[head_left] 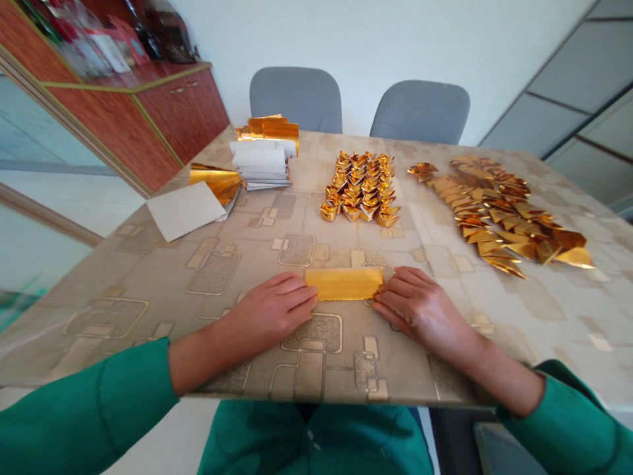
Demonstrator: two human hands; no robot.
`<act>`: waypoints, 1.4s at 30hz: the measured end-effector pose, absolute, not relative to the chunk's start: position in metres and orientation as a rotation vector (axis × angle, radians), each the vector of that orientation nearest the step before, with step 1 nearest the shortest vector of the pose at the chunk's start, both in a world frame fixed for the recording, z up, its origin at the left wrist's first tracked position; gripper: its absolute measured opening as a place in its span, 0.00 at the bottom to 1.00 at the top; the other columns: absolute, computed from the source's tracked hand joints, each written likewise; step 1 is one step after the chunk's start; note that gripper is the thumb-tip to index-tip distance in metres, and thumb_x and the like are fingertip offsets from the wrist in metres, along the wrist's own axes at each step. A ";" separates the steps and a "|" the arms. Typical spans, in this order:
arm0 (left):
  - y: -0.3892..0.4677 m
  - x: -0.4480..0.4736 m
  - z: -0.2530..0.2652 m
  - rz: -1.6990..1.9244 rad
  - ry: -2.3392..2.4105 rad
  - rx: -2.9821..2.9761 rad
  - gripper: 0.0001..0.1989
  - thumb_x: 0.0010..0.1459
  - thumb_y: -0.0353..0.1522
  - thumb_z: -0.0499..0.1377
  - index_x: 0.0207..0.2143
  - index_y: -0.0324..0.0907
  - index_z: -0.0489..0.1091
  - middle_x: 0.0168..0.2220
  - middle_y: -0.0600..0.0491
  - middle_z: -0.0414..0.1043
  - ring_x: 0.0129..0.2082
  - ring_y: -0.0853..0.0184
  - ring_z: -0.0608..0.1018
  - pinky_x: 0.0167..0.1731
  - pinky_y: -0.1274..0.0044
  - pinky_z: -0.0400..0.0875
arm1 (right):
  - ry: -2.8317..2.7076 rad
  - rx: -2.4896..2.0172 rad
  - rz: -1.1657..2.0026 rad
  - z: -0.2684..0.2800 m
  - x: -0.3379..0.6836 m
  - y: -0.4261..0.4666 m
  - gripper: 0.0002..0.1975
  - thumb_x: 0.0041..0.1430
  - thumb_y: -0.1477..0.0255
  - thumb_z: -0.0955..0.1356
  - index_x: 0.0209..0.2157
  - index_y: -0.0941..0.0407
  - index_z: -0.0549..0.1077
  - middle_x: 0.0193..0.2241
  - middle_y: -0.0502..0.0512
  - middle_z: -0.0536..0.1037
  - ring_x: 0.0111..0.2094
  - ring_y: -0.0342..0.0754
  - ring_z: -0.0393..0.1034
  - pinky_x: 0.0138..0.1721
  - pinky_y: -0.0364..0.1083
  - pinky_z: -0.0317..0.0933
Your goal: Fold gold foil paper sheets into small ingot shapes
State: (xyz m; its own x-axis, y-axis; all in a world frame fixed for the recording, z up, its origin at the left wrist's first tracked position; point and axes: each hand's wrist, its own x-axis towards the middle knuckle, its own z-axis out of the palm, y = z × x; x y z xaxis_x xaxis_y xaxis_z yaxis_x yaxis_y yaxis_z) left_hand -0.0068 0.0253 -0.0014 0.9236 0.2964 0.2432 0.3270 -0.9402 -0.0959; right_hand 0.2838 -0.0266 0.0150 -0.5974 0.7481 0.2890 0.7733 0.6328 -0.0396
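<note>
A narrow folded strip of gold foil paper (pixel 345 284) lies flat on the patterned tablecloth in front of me, its long side running left to right. My left hand (pixel 277 303) closes over its left end, fingers together. At the right end, my right hand (pixel 420 307) pinches the strip with bent fingers. Beyond the strip stand rows of small folded gold paper ingots (pixel 360 186). To the right spreads a large cluster of pointed folded gold pieces (pixel 494 208).
Back left is a stack of white-backed sheets (pixel 262 163) with gold sheets (pixel 271 126) behind. A curled gold sheet (pixel 215 183) and a white sheet (pixel 185 210) lie nearby. Two grey chairs (pixel 297 99) stand across the table, and a wooden cabinet (pixel 173 112) at left.
</note>
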 end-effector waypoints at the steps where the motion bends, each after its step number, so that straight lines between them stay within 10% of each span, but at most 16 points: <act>1: 0.024 -0.006 -0.001 -0.316 -0.508 -2.949 0.13 0.67 0.29 0.50 0.48 0.38 0.71 0.49 0.46 0.74 0.47 0.62 0.73 0.52 0.68 0.65 | -2.592 -1.252 -0.145 0.015 0.282 -0.026 0.15 0.68 0.70 0.63 0.30 0.57 0.76 0.28 0.54 0.76 0.34 0.48 0.69 0.44 0.50 0.61; 13: 0.016 0.007 0.005 -0.131 -0.710 -2.971 0.17 0.62 0.40 0.58 0.52 0.45 0.68 0.40 0.49 0.69 0.42 0.60 0.70 0.46 0.67 0.65 | -2.698 -1.294 -0.305 0.008 0.273 -0.033 0.20 0.62 0.60 0.69 0.54 0.49 0.73 0.35 0.55 0.75 0.40 0.52 0.66 0.57 0.58 0.52; 26: 0.036 0.015 0.011 -0.112 -0.532 -2.903 0.07 0.63 0.24 0.54 0.35 0.38 0.71 0.33 0.49 0.72 0.33 0.63 0.73 0.35 0.72 0.70 | -2.503 -1.347 -0.292 0.014 0.283 -0.020 0.11 0.65 0.65 0.66 0.34 0.56 0.77 0.30 0.55 0.78 0.37 0.50 0.69 0.52 0.53 0.55; 42: 0.042 0.005 0.001 -0.542 -1.130 -3.285 0.08 0.64 0.33 0.56 0.36 0.41 0.74 0.38 0.50 0.71 0.41 0.63 0.72 0.42 0.71 0.67 | -2.396 -1.257 0.398 0.007 0.241 -0.001 0.06 0.57 0.78 0.66 0.27 0.57 0.69 0.26 0.51 0.72 0.31 0.45 0.63 0.35 0.44 0.52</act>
State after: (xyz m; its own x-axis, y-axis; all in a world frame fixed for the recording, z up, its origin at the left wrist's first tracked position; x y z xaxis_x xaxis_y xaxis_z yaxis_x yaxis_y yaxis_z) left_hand 0.0053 0.0421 0.0007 0.7548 0.6360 0.1605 0.5234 -0.7315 0.4371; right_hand 0.2412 -0.0015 0.0067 -0.5135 0.8299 0.2183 0.7147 0.5544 -0.4264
